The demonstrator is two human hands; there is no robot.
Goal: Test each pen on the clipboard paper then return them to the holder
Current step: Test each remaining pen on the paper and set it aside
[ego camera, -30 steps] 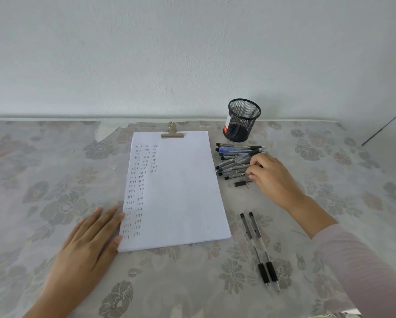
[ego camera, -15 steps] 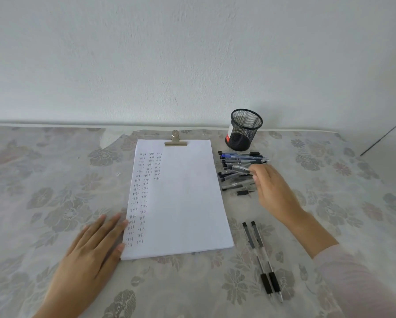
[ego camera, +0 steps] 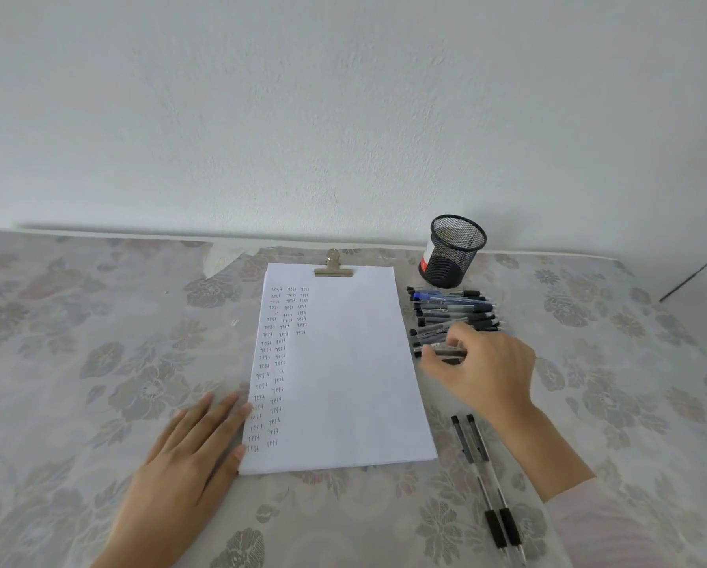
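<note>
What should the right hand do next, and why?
Probably the right hand should lift the pen it pinches clear of the pen pile and bring it over the blank right side of the paper; the left hand rests at its edge.

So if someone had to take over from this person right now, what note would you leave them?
Left hand: open, flat on the floral tablecloth at the lower left edge of the white clipboard paper.
Right hand: pinches one clear black-tipped pen at the near side of the pile of pens.
Black mesh holder: upright behind the pile, no pens visible inside.
Two clear black-grip pens lie apart by the right forearm.
Done: columns of test marks on the paper. Left: test the remaining pens, return all to the holder.
</note>
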